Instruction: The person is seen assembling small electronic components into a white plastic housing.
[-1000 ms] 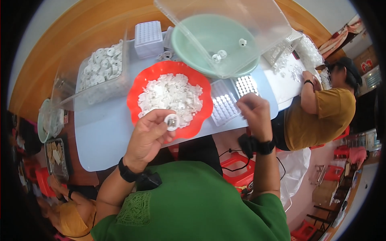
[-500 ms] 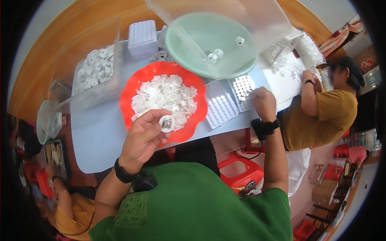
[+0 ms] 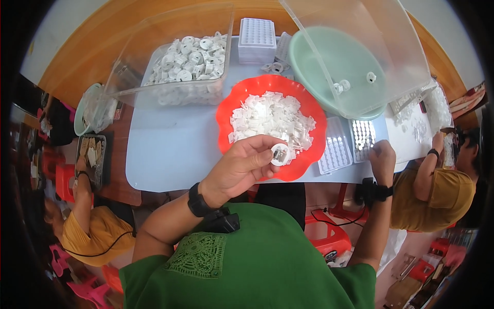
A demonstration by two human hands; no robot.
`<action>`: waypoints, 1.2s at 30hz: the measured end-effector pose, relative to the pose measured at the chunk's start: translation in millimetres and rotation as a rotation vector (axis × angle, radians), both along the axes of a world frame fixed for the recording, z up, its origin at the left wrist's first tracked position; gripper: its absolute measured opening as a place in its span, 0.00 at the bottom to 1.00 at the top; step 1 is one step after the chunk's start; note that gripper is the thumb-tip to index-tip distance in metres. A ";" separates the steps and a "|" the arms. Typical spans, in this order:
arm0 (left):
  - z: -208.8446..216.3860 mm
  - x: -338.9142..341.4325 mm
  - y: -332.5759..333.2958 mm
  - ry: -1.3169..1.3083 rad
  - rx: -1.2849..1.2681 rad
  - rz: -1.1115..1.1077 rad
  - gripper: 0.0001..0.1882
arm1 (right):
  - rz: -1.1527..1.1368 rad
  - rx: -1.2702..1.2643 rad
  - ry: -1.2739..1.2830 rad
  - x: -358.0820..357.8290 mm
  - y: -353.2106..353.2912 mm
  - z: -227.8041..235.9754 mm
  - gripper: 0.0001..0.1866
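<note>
Between thumb and fingertips, my left hand point(image 3: 242, 164) holds a small round white plastic part point(image 3: 280, 154), its recessed side with a metallic bit facing up. It is above the near edge of a red scalloped bowl point(image 3: 225, 110) heaped with flat white plastic pieces point(image 3: 272, 116). My right hand point(image 3: 383, 158) is at the near right corner of a tray of shiny silver discs point(image 3: 363, 138), fingers curled in. Whatever those fingers hold, if anything, is hidden. Left of that tray lies a clear tray with rows of round pockets point(image 3: 334, 149).
A clear bin point(image 3: 167, 92) of round white parts stands back left. Stacked white trays point(image 3: 257, 41) sit behind the bowl. A pale green basin point(image 3: 329, 56), holding a few parts, is under a tilted clear bin point(image 3: 411, 67). Co-workers sit at left point(image 3: 98, 232) and right point(image 3: 437, 195).
The view has swung left, so the table and its things appear farther right. My left hand keeps hold of the round white part; my right hand stays by the silver discs, fingers curled.
</note>
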State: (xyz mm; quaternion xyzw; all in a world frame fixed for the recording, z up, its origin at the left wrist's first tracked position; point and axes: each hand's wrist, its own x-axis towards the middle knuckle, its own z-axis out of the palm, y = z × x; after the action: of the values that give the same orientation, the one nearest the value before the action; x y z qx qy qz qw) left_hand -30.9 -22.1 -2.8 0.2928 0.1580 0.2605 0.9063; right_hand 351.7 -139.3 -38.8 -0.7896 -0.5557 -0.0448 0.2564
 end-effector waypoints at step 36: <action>7.2 2.2 -21.9 0.105 0.169 0.108 0.12 | 0.672 0.299 0.183 -216.6 31.2 73.5 0.09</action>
State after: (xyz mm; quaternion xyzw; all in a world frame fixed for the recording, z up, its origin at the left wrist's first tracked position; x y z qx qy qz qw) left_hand -28.7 -43.9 4.3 0.3725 0.1984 0.3057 0.8535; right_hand 135.0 -108.0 34.6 -0.5178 -0.7458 0.0322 0.4179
